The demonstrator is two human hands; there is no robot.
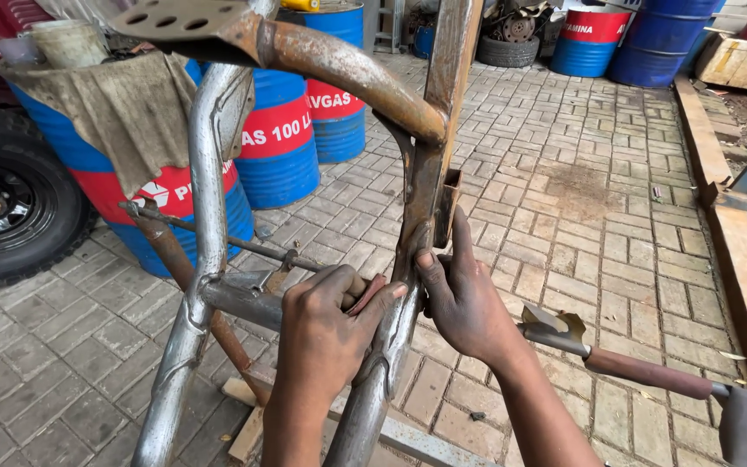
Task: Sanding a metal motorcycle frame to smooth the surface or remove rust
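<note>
A rusty tubular metal frame (209, 216) stands upright in front of me on a brick floor. My left hand (326, 324) is wrapped around its horizontal cross tube, pressing a small reddish-brown piece (365, 294) against the tube with the thumb. My right hand (460, 298) grips the rusty upright tube (430, 186) beside a short square-section stub (449, 203), index finger stretched up along the stub. The two hands sit close together at the joint of the cross tube and the upright.
Blue and red oil drums (283, 143) stand behind the frame, one draped with a dirty cloth (127, 108). A vehicle tyre (6, 203) is at the left. A rod with a brown grip (641, 372) juts out at the right. A raised kerb (737, 251) borders the paving.
</note>
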